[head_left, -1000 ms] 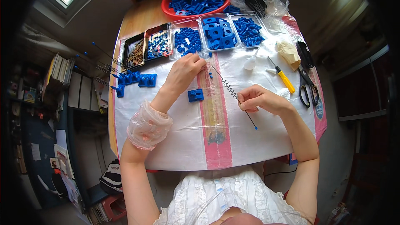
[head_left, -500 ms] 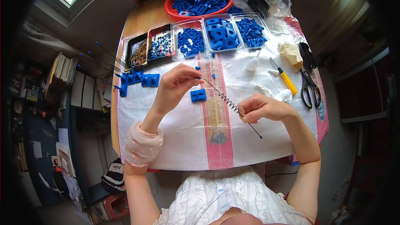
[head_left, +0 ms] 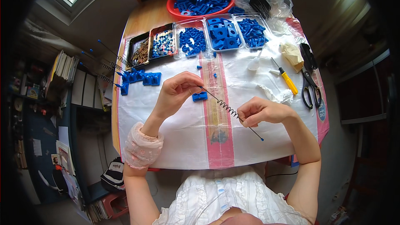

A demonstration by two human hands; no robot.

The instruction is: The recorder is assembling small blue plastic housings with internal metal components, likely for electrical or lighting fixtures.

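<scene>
Between my hands a thin black wire with a coiled spring middle (head_left: 227, 107) slants down to the right. My left hand (head_left: 179, 91) pinches its upper end, where the fingertips hide the tip. My right hand (head_left: 263, 112) is closed on the wire just below the coil, and a small blue tip (head_left: 262, 139) sticks out beyond it. Just beside my left fingertips, partly covered by them, lies a blue rectangular plastic block (head_left: 200, 96). Two small blue pieces, a near one (head_left: 215, 75) and another (head_left: 199, 67), lie a little farther back on the white sheet.
Clear trays of blue parts (head_left: 223, 33) and black trays with screws (head_left: 139, 52) line the back, before a red basin (head_left: 171, 6). Assembled blue blocks with springs (head_left: 151, 79) stand at left. A yellow-handled screwdriver (head_left: 288, 83), black scissors (head_left: 308, 91) and crumpled tissue (head_left: 277, 95) lie at right.
My left hand has come slightly nearer to me and now partly covers the blue block. The wire's upper end has moved down with it; my right hand keeps its hold, shifted very little.
</scene>
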